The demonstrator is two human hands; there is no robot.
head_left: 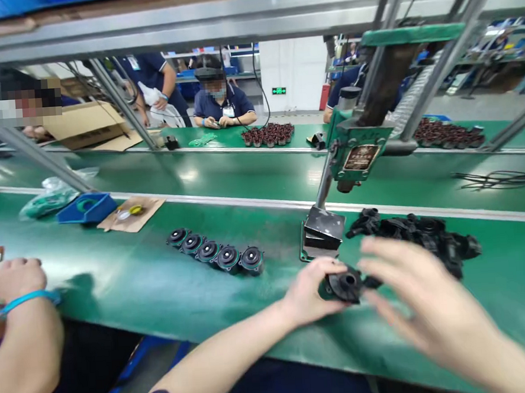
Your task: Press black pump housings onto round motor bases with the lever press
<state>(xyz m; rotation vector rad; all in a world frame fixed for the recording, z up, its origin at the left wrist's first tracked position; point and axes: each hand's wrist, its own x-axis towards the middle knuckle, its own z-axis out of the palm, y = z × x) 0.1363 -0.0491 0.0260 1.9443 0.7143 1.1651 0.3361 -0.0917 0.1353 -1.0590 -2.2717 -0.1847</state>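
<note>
Two hands of mine are over the bench, and the left (310,294) does the gripping: thumb on top, fingers underneath, pinching a black housing (343,286) w/ its round hole facing approx. my way. The right hand (422,293) is blurred, fingers spread & loosely curved just beside the housing; can't tell if the tips touch it, nor whether the small dark bit btwn them is part of the housing or a separate pc. To do this well, I'd say: firm left grip at the rim, thumb clear of the hole, wrist steady, so the right can come in square & w/o knocking the part. Slower right fingers = better contact, prob. Worth a quick look at the edge & hole too, as black on black hides flaws. Just beyond the housing sits the metal block (323,225) under the press head (353,149), so I'd mind my knuckles there. To the right, near my right hand, lies a heap of black parts (425,231); loose pcs could snag a sleeve. On the left, five round units (228,256) stand in a row, well apart from a co-worker's hand (16,280) w/ a blue wristband at the bench's far left.
</note>
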